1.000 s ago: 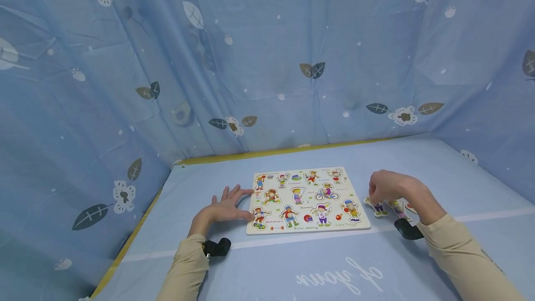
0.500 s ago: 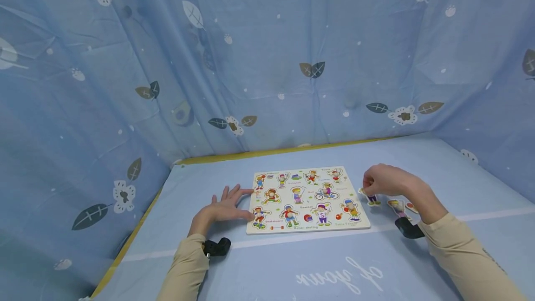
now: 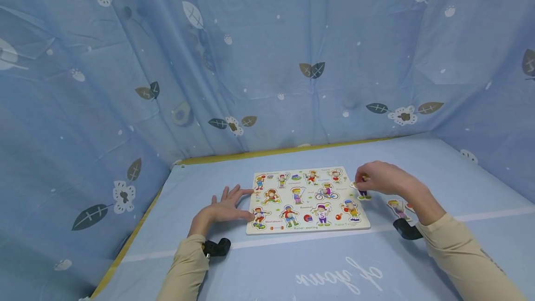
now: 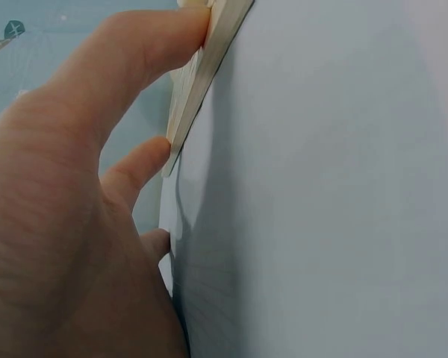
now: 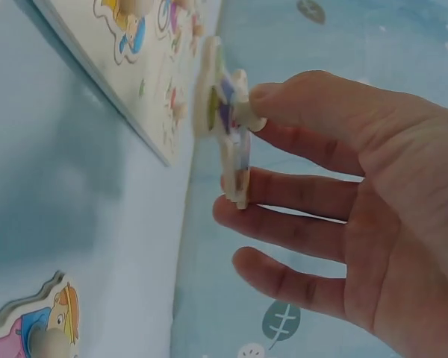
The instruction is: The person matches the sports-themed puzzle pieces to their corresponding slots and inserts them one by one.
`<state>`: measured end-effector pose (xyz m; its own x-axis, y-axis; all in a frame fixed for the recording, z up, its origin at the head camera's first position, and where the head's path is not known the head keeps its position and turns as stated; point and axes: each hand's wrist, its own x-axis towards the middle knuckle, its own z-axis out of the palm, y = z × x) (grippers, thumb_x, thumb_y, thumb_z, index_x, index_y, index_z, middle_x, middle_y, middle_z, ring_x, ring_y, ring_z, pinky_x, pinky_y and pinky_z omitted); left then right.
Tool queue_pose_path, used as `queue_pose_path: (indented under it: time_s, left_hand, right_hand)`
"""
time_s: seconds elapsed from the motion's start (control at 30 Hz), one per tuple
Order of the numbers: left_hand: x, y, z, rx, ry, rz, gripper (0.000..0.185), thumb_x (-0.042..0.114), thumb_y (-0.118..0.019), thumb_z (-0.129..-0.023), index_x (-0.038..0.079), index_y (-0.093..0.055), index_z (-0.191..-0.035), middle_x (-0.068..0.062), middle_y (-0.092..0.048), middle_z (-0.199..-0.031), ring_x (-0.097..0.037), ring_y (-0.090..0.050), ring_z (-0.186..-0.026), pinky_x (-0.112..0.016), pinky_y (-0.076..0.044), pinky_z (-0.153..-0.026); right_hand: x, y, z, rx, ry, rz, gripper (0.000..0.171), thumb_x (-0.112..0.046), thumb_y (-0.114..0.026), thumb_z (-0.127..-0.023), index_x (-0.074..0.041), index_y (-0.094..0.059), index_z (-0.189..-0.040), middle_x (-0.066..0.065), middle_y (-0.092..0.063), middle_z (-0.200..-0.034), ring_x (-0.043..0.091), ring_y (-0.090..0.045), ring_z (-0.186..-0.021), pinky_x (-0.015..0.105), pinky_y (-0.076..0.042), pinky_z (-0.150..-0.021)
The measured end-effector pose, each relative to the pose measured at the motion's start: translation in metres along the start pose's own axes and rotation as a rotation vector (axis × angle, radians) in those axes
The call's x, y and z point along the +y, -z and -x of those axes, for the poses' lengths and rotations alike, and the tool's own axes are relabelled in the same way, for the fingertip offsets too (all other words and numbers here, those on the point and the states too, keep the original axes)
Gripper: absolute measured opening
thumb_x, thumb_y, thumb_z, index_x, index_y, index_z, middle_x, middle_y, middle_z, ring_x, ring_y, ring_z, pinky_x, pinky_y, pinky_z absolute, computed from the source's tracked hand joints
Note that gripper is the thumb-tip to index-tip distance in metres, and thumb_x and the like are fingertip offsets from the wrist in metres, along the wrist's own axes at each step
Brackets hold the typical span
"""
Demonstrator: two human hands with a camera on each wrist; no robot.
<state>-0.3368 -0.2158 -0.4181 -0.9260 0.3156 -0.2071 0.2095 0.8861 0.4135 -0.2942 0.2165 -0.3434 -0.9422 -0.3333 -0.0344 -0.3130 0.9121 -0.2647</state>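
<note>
The right hand (image 3: 382,178) pinches the small peg of a flat wooden cut-out puzzle piece painted as a child figure (image 3: 362,193), holding it lifted at the right edge of the pale rectangular wooden puzzle board of sports figures (image 3: 307,199), its other fingers loosely spread. The left hand (image 3: 225,208) lies with straight fingers pressed against the board's left edge. The board's captions are mostly too small to make out, though "Table Tennis" and "Baseball" seem readable; another loose child-figure piece (image 3: 397,208) lies on the light blue cloth-covered table (image 3: 292,264), which bears white cursive lettering upside down.
</note>
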Motion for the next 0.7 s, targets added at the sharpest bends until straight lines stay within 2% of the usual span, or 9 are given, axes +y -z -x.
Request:
queue_pose_path:
  time_s: [0.33,0.7]
  left_hand:
    - [-0.001,-0.001,-0.001,0.007,-0.001,-0.007,0.090,0.065,-0.071,-0.072,0.034,-0.039,-0.150,-0.013,-0.011,-0.166,-0.044,0.005,-0.150,-0.073,0.003,-0.112]
    - [-0.001,0.000,-0.001,0.004,-0.004,-0.004,0.090,0.064,-0.072,-0.073,0.034,-0.038,-0.151,-0.013,-0.010,-0.166,-0.044,0.006,-0.150,-0.073,0.004,-0.112]
  right_hand:
    - [-0.018,-0.008,-0.003,0.067,0.063,0.015,0.005,-0.021,-0.070,-0.092,-0.016,-0.071,-0.095,-0.006,-0.065,-0.086,0.012,-0.055,-0.076,0.032,-0.049,-0.069]
    - [-0.041,-0.030,-0.013,0.098,0.123,0.021,0.005,-0.023,-0.071,-0.092,-0.018,-0.070,-0.095,-0.009,-0.063,-0.082,0.010,-0.052,-0.069,0.029,-0.046,-0.063]
